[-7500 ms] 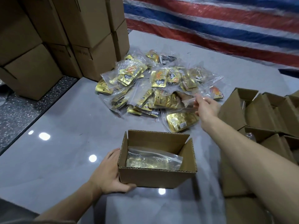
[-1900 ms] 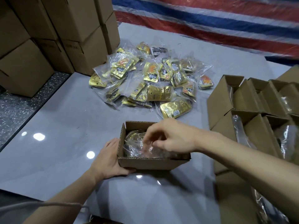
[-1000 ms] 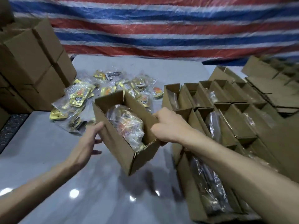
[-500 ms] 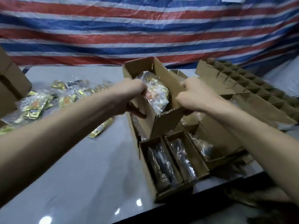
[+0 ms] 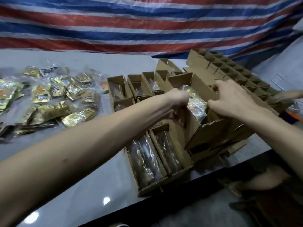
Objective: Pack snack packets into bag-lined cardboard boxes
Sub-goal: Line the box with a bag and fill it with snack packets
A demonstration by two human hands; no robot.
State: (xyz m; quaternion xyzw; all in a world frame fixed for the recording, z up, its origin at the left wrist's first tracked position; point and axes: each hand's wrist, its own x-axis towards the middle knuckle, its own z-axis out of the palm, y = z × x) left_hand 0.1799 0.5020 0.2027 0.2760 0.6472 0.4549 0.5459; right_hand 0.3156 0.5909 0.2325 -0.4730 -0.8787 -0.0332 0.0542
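A red, white and blue striped tarp [image 5: 147, 30] hangs behind the grey counter [image 5: 114, 182]. Rows of open cardboard boxes [image 5: 152, 187] crowd the counter's right end, and some have clear bags inside. A heap of gold snack packets [image 5: 54, 99] lies toward its left edge. One box [image 5: 211, 133] sits tilted above those rows, with a bag of packets [image 5: 196, 104] inside. The left hand [image 5: 177, 99] and right hand [image 5: 229, 99] grip its side walls, fingers [image 5: 218, 86] curled over the rims.
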